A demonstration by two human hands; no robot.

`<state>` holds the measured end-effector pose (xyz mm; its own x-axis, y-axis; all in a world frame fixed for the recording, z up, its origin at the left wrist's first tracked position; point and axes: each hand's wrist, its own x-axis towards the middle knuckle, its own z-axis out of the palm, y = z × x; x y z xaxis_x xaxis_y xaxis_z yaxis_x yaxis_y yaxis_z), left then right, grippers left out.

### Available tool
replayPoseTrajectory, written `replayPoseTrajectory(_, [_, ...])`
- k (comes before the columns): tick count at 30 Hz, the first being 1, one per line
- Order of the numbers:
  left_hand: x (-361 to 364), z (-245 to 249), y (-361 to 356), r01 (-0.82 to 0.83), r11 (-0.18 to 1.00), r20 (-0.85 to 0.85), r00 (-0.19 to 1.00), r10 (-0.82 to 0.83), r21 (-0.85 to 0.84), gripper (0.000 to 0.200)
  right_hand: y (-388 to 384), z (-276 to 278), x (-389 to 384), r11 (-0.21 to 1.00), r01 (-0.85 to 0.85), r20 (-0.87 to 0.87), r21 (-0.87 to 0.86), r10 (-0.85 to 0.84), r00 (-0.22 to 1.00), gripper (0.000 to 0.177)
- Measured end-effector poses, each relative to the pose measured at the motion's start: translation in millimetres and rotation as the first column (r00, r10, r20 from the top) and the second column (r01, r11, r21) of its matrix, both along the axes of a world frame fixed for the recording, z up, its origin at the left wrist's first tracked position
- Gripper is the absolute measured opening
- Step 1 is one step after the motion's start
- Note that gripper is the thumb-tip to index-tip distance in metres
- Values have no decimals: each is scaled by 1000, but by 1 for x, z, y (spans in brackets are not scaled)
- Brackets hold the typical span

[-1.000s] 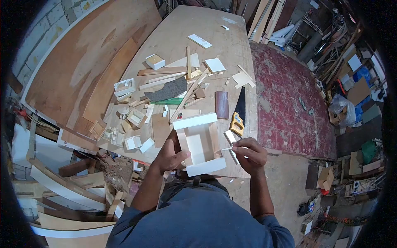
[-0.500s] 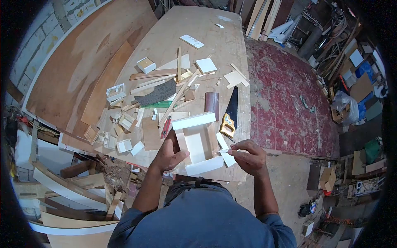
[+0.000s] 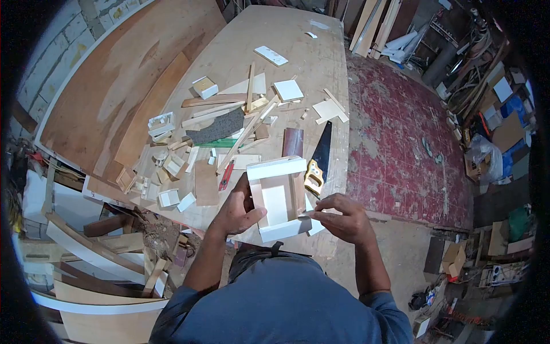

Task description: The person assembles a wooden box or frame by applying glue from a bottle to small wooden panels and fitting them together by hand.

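Observation:
My left hand (image 3: 238, 212) grips the left side of a small wooden box frame (image 3: 277, 233), its thumb over the side wall. The frame has white end pieces and bare wood sides, and it is tilted above the table. My right hand (image 3: 344, 218) is closed in a pinch at the frame's lower right corner. A small thin pale piece (image 3: 305, 215) shows at its fingertips; its kind I cannot make out. Beyond the frame lie a handsaw (image 3: 318, 163) with a yellow handle and a brown curved piece (image 3: 293, 142). A red utility knife (image 3: 226, 175) rests left of the frame.
Wood offcuts and strips (image 3: 252, 129) litter the plywood table (image 3: 298, 57), with a dark grey abrasive sheet (image 3: 217, 129) among them. Small white blocks (image 3: 169, 198) lie at the left edge. A large panel (image 3: 109, 86) leans at left. Scrap and cartons (image 3: 454, 259) line the right.
My right hand has moved left, bringing the thin pale piece against the frame's lower right corner. The frame has shifted slightly right in view, still in my left hand.

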<state>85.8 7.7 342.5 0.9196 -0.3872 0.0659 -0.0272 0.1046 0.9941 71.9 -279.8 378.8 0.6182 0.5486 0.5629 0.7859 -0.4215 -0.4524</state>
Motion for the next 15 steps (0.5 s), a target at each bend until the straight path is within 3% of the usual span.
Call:
replayPoseTrajectory(3, [2, 3, 1, 2, 993, -1, 1000, -2, 119, 90, -7, 2, 4, 999, -38, 25, -22, 39, 999, 21])
replayPoseTrajectory(6, [1, 7, -7, -43, 998, -115, 992, 48, 48, 99, -17, -2, 8, 999, -28, 40, -29, 29, 999, 19])
replayPoseTrajectory(15, [8, 5, -13, -25, 999, -31, 999, 26, 45, 91, -26, 8, 18, 998, -49, 53, -47, 51, 997, 20])
